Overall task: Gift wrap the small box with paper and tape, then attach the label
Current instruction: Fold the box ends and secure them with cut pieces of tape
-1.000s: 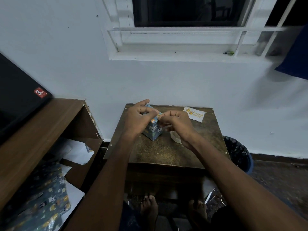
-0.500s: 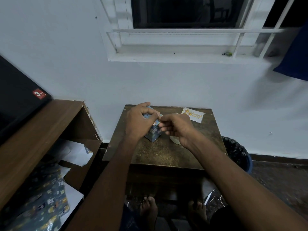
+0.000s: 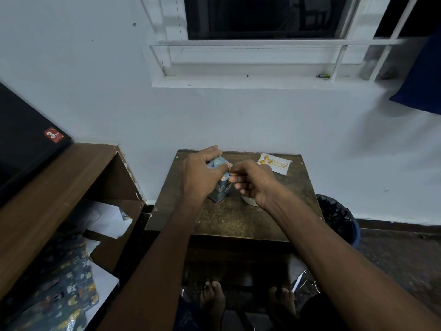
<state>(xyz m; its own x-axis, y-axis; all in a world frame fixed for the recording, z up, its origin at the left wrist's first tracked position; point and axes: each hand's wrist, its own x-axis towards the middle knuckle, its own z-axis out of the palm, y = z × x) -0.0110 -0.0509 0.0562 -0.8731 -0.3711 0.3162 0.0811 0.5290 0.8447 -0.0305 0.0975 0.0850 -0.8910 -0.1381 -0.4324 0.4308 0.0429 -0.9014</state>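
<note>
The small box (image 3: 220,191), covered in blue patterned paper, stands on end on the small brown table (image 3: 238,220). My left hand (image 3: 202,173) grips its top and left side. My right hand (image 3: 253,180) is curled, its fingertips pinched at the box's upper right corner; what they pinch is too small to tell. A roll of clear tape (image 3: 249,201) lies mostly hidden under my right wrist. The white label (image 3: 274,163) with orange print lies flat at the table's far right.
A wooden shelf unit (image 3: 59,182) stands to the left with a black screen (image 3: 26,139) on top and spare wrapping paper (image 3: 64,290) and white sheets below. A bin with a black liner (image 3: 338,216) sits right of the table. The white wall is close behind.
The view has shifted slightly. My right fingertips have closed in against the box's upper corner, and my left thumb presses further across its top.
</note>
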